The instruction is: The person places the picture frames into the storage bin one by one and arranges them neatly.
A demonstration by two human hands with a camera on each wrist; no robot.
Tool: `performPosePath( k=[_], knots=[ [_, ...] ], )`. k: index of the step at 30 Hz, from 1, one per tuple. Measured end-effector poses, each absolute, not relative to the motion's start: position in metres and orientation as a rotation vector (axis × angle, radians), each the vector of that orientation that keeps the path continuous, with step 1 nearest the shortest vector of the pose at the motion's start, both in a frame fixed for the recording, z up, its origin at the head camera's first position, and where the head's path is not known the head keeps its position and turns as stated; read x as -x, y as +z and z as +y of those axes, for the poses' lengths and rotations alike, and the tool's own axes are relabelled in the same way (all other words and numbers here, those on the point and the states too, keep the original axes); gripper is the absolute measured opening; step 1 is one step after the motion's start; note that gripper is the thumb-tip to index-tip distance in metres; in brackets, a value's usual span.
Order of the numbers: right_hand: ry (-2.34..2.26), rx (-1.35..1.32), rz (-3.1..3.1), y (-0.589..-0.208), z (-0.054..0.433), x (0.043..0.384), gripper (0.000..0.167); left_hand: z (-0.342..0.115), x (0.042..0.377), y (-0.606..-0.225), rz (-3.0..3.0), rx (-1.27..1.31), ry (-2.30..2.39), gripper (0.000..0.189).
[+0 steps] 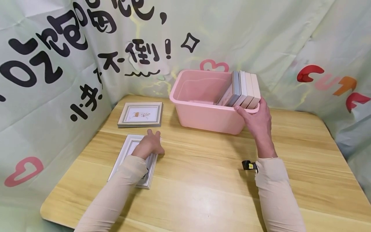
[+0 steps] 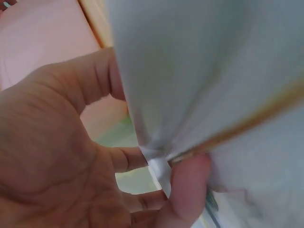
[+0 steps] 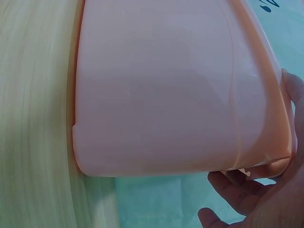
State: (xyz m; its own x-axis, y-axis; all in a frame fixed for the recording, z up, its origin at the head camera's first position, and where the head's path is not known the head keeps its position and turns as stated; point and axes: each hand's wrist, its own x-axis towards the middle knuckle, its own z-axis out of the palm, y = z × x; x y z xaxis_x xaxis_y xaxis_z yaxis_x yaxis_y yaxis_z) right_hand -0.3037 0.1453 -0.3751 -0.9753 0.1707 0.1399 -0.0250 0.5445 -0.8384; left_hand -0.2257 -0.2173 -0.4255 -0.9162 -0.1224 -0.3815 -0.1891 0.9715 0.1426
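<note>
My left hand (image 1: 149, 145) reaches over a white picture frame (image 1: 125, 151) lying on the left of the table. The left wrist view has the fingers and thumb at the edge of a pale, blurred surface (image 2: 237, 71), with one digit (image 2: 190, 185) bent across its face. My right hand (image 1: 257, 117) grips the right end of a pink plastic bin (image 1: 210, 117), thumb over the front rim. Close up, the bin's side (image 3: 161, 95) fills most of the right wrist view, with fingers (image 3: 237, 192) curled at its rim. Several frames (image 1: 244, 87) stand on edge inside, at its right end.
Another picture frame (image 1: 140, 114) with a plant print lies flat behind the white one, left of the bin. The wooden table (image 1: 203, 180) backs onto a pale green printed cloth (image 1: 261, 38). A small black camera (image 1: 248, 165) sticks out at my right cuff.
</note>
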Motion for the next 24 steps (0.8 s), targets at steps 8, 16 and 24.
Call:
performPosePath(
  k=[8,16,24],
  knots=[
    [1.417,0.131,-2.565,-0.375,0.145,0.304,0.110,-0.216,0.225,-0.428,2.816,0.206,0.282,0.075],
    [1.444,0.131,-2.569,-0.376,0.146,0.304,0.109,-0.215,0.224,-0.429,2.871,0.161,0.265,0.075],
    [1.462,0.125,-2.556,-0.378,0.147,0.305,0.110,-0.214,0.219,-0.418,2.971,0.191,0.356,0.083]
  ],
)
